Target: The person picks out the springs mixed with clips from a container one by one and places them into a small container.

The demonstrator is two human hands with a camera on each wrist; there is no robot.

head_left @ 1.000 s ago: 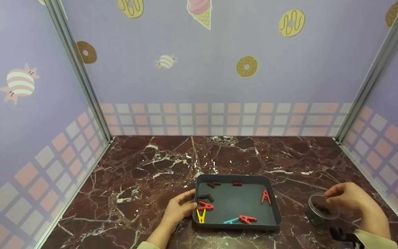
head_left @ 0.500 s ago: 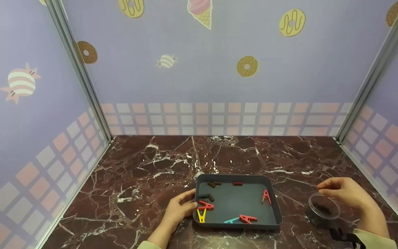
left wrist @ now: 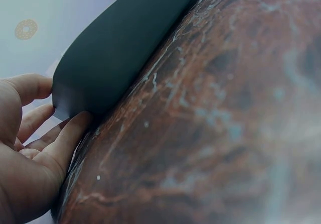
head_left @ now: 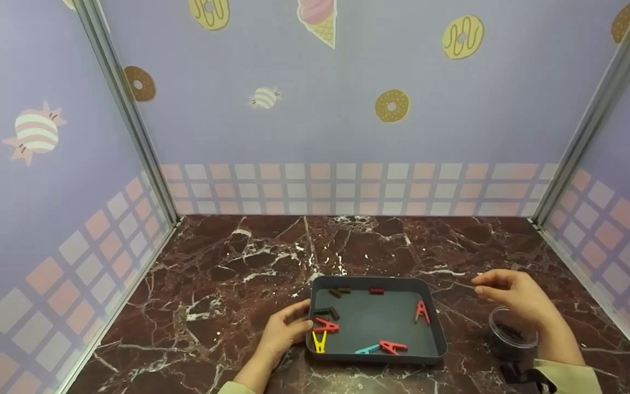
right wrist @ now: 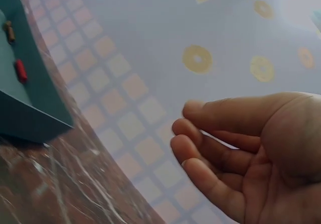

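Observation:
My left hand [head_left: 285,331] holds the left side of a dark grey tray [head_left: 436,342]; in the left wrist view its digits reach the rim and the base of the tray's wall [left wrist: 110,53]. In the tray lie red clothespins [head_left: 326,325], a yellow clothespin [head_left: 319,342] and a blue clothespin [head_left: 367,349]. Short brown ribbed pieces [head_left: 343,290], dark pieces [head_left: 333,313] and a red piece [head_left: 377,291] lie along its edges. My right hand [head_left: 520,298] hovers right of the tray, thumb and fingertips close together; I cannot tell whether something small is pinched there.
A round clear tub [head_left: 513,342] with dark contents stands right of the tray, partly under my right forearm. The brown marbled tabletop [head_left: 249,257] is bounded by patterned walls [head_left: 348,137] at the back and both sides.
My right hand has risen from the clear tub and moved left and away from me, towards the tray. The left hand and the tray have stayed where they were.

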